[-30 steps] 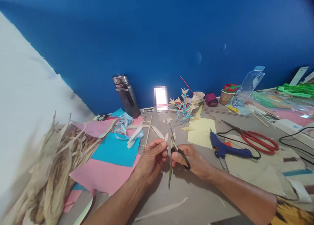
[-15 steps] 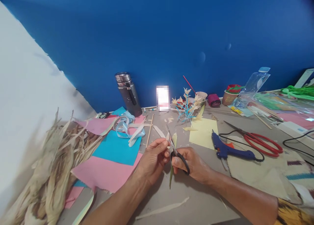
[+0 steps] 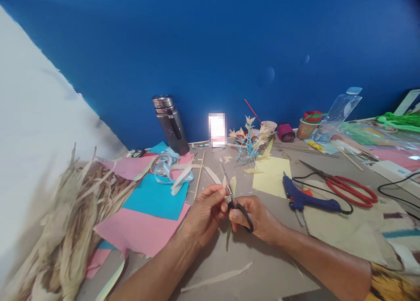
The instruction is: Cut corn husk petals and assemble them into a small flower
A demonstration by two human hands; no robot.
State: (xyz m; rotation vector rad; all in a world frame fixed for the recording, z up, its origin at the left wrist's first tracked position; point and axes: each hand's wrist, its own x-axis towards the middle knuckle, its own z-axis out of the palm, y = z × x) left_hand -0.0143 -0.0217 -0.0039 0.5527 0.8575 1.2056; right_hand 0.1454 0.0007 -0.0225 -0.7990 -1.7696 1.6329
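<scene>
My left hand [image 3: 210, 207] is closed in a pinch on a small pale strip of husk [image 3: 225, 181], its tip showing above the fingertips. Right against it, my right hand [image 3: 254, 218] grips black-handled scissors [image 3: 242, 214] by the loops, with the blades pointing up and away beside the strip. A narrow greenish strip [image 3: 228, 240] shows below the scissors; whether a hand holds it I cannot tell. Beyond the hands stand pale husk flowers [image 3: 250, 137] on blue stems. A yellow-green husk piece [image 3: 233, 183] lies just behind the blades.
Left are dried husks [image 3: 65, 231], pink paper [image 3: 141, 233], blue paper [image 3: 152, 196], pale-blue ribbon [image 3: 164, 165] and a dark flask [image 3: 172, 128]. Right are yellow paper [image 3: 272, 178], a blue glue gun [image 3: 308, 200], red-handled scissors [image 3: 352, 191] and a plastic bottle [image 3: 337, 115]. One long strip [image 3: 216, 277] lies in front.
Both hands, the scissors and the husk strip keep nearly the same pose. The whole view has shifted very slightly.
</scene>
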